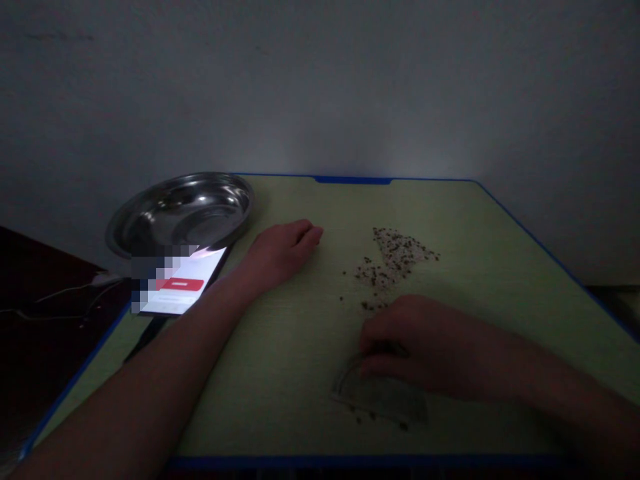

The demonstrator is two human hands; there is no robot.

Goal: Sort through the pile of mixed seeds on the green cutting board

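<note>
On the table, my left hand (283, 250) rests with its fingers curled in and the thumb against them; nothing shows between them. My right hand (400, 343) is curled in a pinch over a see-through, shallow dish-like thing (385, 393) near the front. What the fingertips hold, if anything, is too dark to make out. Several dark grains (373, 417) show at the dish's lower edge. Just beyond my right hand lies a spread pile of pale grains mixed with dark ones (395, 257), with a few dark grains scattered to its left.
A shiny metal basin (185, 213) stands at the table's back left. A lit phone (183, 293), partly blurred out, lies in front of it, beside my left forearm. White cables (75, 290) hang off to the left. The green table (290, 413) has a blue edge and meets a grey wall (320, 87).
</note>
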